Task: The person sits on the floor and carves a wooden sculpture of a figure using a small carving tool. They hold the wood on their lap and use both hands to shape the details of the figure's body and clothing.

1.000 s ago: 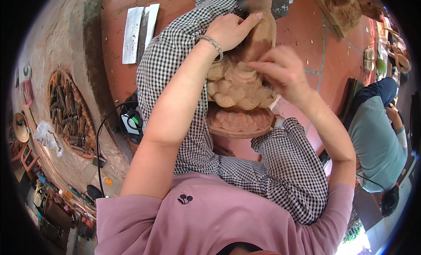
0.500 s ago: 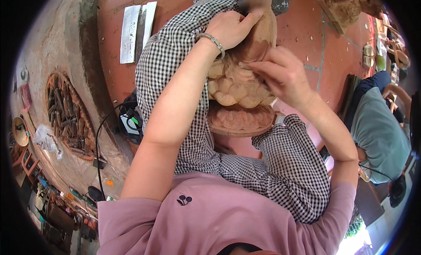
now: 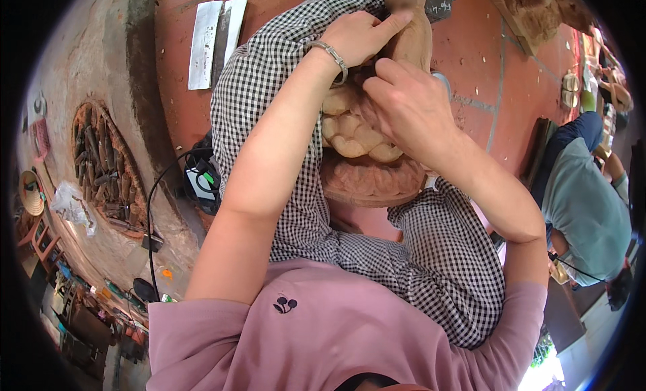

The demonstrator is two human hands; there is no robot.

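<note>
Left hand point(image 3: 356, 38): closed over the upper part of the wooden carving point(image 3: 367, 175), fingers curled on its top edge; metal bracelet point(image 3: 331, 54) at the wrist.
Right hand point(image 3: 404, 105): fingers bent and pressed onto the carved middle; whether it grips a tool, I cannot tell.
Wooden carving: reddish-brown, propped in the lap on the checked trousers point(image 3: 296, 189), rounded base toward the body.
Change: a second ago the right hand lay lower and further right on the relief; it has moved up toward the left hand, so work now centres on the upper detail.
Flat pieces point(image 3: 215, 38): pale strips on the red floor point(image 3: 484, 68), upper left.
Round basket point(image 3: 101, 162): dark tools, left edge of the floor.
Another person point(image 3: 585, 209): seated at right.
</note>
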